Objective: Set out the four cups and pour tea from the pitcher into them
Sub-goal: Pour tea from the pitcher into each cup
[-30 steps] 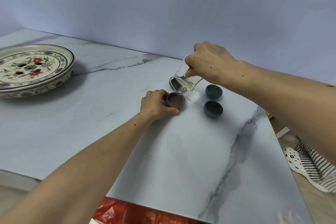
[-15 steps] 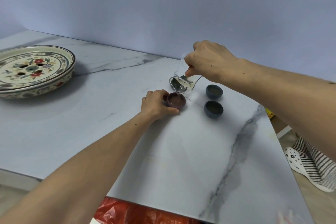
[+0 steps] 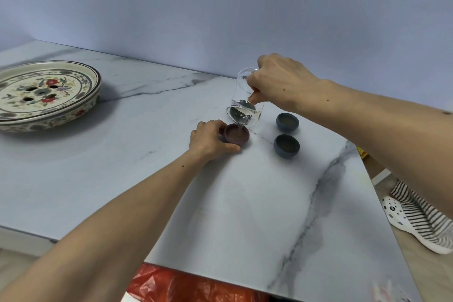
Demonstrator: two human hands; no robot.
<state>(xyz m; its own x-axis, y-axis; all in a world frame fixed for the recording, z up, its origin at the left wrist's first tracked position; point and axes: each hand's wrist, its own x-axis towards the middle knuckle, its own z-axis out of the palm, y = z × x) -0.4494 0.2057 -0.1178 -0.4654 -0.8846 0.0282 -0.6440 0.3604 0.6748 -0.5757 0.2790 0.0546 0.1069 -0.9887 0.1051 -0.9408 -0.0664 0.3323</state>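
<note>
Our right hand (image 3: 279, 81) grips the tilted clear glass pitcher (image 3: 241, 105), hiding its far side. Our left hand (image 3: 208, 140) holds the small brown clay cup (image 3: 237, 135) with curled fingers (image 3: 214, 126) covering its left wall.

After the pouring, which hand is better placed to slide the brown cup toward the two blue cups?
Left, probably. The left hand grips the brown cup, while the right hand is occupied holding the tilted glass pitcher above it.
</note>
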